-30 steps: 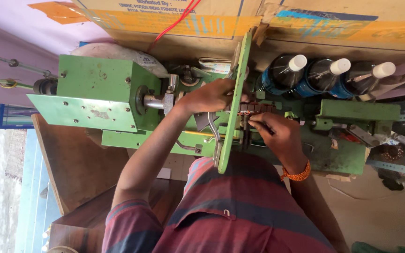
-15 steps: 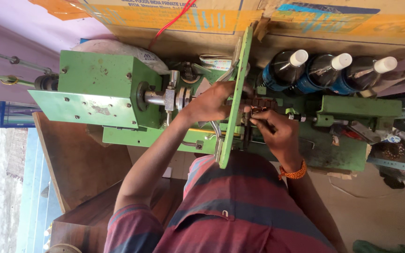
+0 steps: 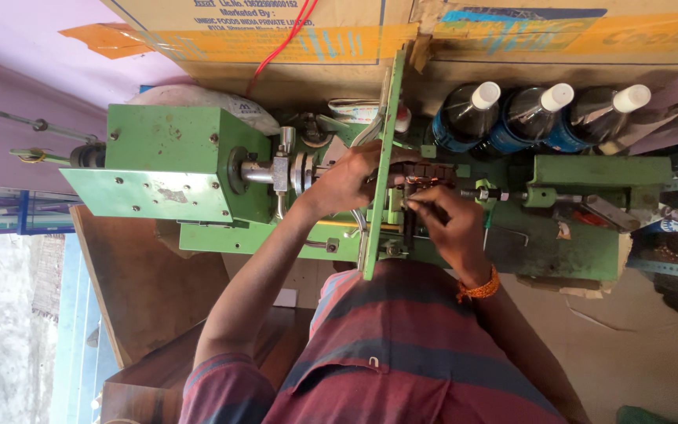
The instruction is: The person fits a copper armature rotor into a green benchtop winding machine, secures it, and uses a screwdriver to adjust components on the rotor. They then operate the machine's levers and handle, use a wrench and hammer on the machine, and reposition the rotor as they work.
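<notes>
A person in a striped red and grey shirt leans over a green-painted metal winding machine. Left of the hands sits its boxy green housing, with a steel shaft and coupling running toward them. The left hand is cupped with fingers curled against the upright green metal plate, steadying it; just right of that plate the right hand, an orange thread band at its wrist, has its fingertips pressed together, pinching at a small dark slotted armature with copper winding held between the machine's centres. Whether a wire lies between the fingers cannot be told. Keeping the left hand firm and the pinch close to the slots would seem the surest way to work here. Beyond the hands, three dark plastic bottles with white caps lie under a brown cardboard box. The plate hides part of the left hand's fingers and crowds its reach.
</notes>
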Available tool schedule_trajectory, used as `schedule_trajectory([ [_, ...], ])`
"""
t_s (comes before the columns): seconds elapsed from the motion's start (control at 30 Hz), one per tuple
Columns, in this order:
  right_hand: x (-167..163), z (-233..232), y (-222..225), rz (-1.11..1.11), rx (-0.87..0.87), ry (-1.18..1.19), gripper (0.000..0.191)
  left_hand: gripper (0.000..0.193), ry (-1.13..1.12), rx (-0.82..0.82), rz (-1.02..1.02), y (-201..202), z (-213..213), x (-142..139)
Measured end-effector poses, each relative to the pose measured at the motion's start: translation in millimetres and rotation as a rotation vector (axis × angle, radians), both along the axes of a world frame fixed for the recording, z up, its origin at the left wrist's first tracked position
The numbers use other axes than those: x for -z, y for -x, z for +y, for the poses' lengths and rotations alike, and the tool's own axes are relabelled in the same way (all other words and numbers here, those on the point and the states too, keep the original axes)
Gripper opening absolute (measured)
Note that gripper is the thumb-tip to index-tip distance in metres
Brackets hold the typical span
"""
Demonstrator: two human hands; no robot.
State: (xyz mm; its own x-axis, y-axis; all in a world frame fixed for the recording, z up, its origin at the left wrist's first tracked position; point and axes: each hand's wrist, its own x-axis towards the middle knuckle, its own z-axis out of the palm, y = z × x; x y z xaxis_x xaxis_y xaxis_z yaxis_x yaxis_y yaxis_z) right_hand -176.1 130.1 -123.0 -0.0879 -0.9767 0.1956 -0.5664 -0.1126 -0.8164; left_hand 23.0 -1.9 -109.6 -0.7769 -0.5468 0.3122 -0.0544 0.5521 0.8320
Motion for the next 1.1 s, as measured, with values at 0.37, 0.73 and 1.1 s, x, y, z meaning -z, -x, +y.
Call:
schedule_trajectory([
  [0.37, 0, 1, -3, 0.036, -0.045, 0.017, 0.019, 0.043, 0.040, -0.054, 0.021, 7, 5, -13],
  [0.73, 25, 12, 28, -0.065, 0.083, -0.052, 0.009, 0.040, 0.095, -0.223, -0.089, 21, 22, -15],
  [1.1, -13, -24, 41, -0.004, 0.081, 0.118, 0.007, 0.037, 0.167, -0.228, -0.091, 22, 21, -6],
])
